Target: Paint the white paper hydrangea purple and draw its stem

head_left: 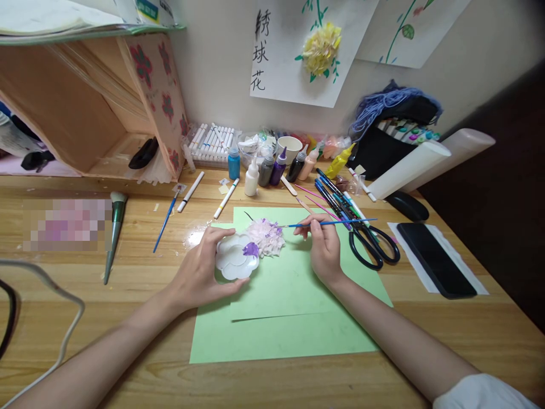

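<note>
My left hand [208, 267] grips a white flower-shaped paint palette [232, 267] by its edges, fingers at the top and thumb at the bottom. A patch of purple paint [251, 249] lies at the palette's right side. Between my fingers and thumb, my right hand [323, 247] pinches a thin blue paintbrush [332, 222]. The brush tip points left and meets the right edge of a pale pink ruffled paper flower [268, 241], which has purple dabs on its upper petals. The flower lies on green paper [298, 335], right beside the palette.
Paint bottles [279, 166], a paper cup [289, 149] and a box of markers [213, 142] line the wall. Black-handled scissors [372, 244] and pens lie right of my right hand, with a phone [436, 258] beyond. A makeup-style brush [114, 233] and another blue paintbrush [166, 221] lie left.
</note>
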A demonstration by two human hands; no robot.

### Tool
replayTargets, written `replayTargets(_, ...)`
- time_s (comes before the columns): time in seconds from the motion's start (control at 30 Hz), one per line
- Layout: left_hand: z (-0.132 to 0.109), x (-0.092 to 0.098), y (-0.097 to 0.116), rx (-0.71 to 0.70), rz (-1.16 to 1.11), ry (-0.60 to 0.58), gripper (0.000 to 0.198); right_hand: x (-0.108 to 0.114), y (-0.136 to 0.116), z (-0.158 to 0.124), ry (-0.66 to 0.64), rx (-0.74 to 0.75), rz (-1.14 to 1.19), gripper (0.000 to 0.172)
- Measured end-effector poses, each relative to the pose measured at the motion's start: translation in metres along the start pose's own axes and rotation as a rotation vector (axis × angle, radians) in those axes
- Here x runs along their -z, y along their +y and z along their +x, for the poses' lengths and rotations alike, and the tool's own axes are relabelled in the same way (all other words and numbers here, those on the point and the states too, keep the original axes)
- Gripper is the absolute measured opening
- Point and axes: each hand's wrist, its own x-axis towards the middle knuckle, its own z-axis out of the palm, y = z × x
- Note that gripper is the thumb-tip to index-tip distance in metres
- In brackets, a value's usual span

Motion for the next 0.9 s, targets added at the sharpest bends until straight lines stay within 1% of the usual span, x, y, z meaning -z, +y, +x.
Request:
replayTargets(0.1,0.000,0.000,0.000,0.000,-0.003,-0.003,0.080,0.000,0.000,0.000,-0.033,-0.013,-0.025,0.020)
replayTargets(0.23,0.000,0.000,0.000,-0.008,0.001,0.005,0.081,0.001,0.001,-0.001,0.027,0.024,0.003,0.019)
replayTargets(0.37,0.001,0.000,-0.001,-0.017,-0.001,0.012,0.081,0.001,0.003,0.000,-0.024,0.000,-0.022,0.019)
replayTargets(0.5,0.001,0.000,-0.001,-0.019,-0.006,0.007,0.081,0.002,0.005,0.001,0.034,0.017,0.015,0.016)
replayTargets(0.63,0.001,0.000,0.000,-0.025,0.003,0.010,0.079,0.002,0.005,0.002,-0.004,0.025,0.012,0.016)
replayTargets(0.67,0.001,0.001,0.000,-0.028,0.004,0.011,0.079,0.002,0.004,0.001,0.003,0.031,0.007,0.015)
replayTargets(0.77,0.002,0.001,0.001,-0.044,0.009,0.019,0.078,0.001,0.000,-0.004,0.092,0.118,0.038,0.013)
replayTargets(0.8,0.002,0.001,0.001,-0.048,0.012,0.021,0.078,0.000,-0.003,-0.007,0.093,0.162,0.049,0.012)
replayTargets(0.83,0.002,0.000,0.001,-0.049,0.015,0.023,0.079,-0.001,-0.005,-0.011,0.065,0.209,0.049,0.012)
replayTargets(0.9,0.001,-0.001,0.000,-0.045,0.016,0.025,0.079,-0.002,-0.010,-0.018,-0.073,0.310,0.007,0.013)
